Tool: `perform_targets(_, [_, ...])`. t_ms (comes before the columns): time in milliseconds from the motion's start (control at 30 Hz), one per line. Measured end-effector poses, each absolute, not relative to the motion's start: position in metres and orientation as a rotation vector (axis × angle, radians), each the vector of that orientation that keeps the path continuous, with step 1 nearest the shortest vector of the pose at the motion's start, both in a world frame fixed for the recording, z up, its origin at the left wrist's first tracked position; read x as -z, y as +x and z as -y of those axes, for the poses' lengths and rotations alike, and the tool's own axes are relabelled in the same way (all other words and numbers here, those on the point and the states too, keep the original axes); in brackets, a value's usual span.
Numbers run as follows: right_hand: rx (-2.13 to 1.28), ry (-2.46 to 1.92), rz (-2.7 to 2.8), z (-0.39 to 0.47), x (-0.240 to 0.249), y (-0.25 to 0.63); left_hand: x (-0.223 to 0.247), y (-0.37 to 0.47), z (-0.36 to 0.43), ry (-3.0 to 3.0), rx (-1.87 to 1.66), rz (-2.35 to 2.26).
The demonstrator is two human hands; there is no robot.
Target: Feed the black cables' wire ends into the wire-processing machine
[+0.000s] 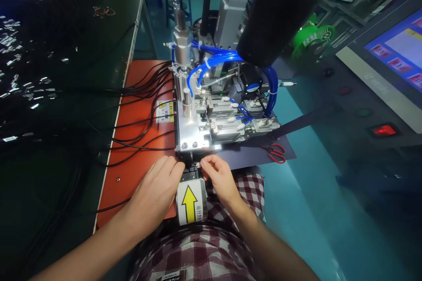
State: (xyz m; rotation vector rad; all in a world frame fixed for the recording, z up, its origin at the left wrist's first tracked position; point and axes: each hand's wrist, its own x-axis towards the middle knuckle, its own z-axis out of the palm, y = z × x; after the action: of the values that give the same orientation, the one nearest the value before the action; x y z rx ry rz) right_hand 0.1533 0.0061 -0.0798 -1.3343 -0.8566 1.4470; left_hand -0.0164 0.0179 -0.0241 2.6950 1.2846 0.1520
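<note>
"Head view: how does the machine (191, 134) look?"

"Bright silver, blue tubes (227, 56) on top; I see it just beyond both hands."

"Fingers?"

"Right hand (217, 178): thumb and forefinger pressed together, on what I can't tell. Left hand (160, 180): curled, fingertips hidden, a black cable (114, 207) reaching its wrist."

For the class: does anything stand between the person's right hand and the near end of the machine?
Nothing visible does: the right hand is right at the near end of the machine. The red-handled scissors lie off to the right, and the black cables come in from the left, outside that path.
</note>
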Motion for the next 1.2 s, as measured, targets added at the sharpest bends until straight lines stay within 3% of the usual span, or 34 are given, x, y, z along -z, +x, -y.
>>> perform_targets(1200, [-1.414, -1.369, 0.871, -0.0057, 0.0758, 0.1524, 0.0232, -0.0108, -0.0155, 2.692, -0.013, -1.343])
